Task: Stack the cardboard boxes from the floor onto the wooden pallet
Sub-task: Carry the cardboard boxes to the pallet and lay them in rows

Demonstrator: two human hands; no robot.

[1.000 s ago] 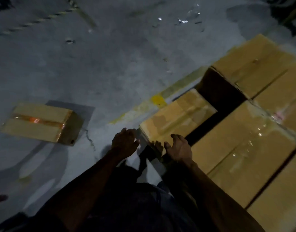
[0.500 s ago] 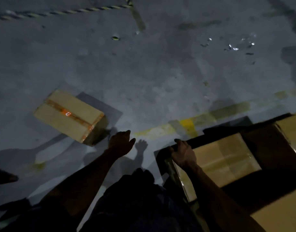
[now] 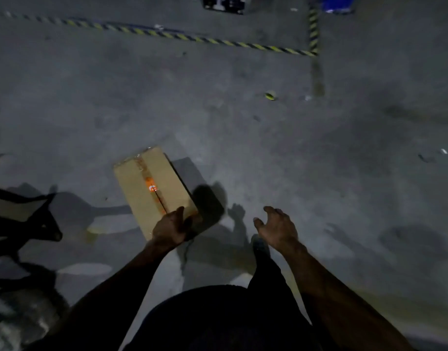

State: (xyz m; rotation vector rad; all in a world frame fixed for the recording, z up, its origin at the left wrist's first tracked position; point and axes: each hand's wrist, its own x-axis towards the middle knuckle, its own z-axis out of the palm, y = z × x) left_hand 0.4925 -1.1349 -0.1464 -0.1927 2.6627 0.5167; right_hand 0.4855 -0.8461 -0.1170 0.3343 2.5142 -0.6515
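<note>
Brown corrugated cardboard, sealed along its top seam with tape bearing an orange mark: a single cardboard box (image 3: 152, 188) lies flat on the grey concrete floor (image 3: 268, 138). The left hand (image 3: 170, 228) is at the box's near right corner, thumb over the top face and fingers down the shadowed side; whether it already grips or merely touches cannot be told in this light. The right hand (image 3: 277, 228) hangs to the right of that contact, apart from the box, fingers loosely spread and holding nothing. Beyond the grip, far across the floor, runs a yellow-and-black hazard tape line (image 3: 167, 35); a small yellowish scrap (image 3: 270, 95) lies short of it. To the left of the grip stands a dark frame-like object (image 3: 27, 224), its nature unclear. The wooden pallet is not in view, so the count of boxes already stacked cannot be read here. Judged stage: this box is unlifted; seating both hands, raising it, carrying it and setting it on the pallet all remain.
</note>
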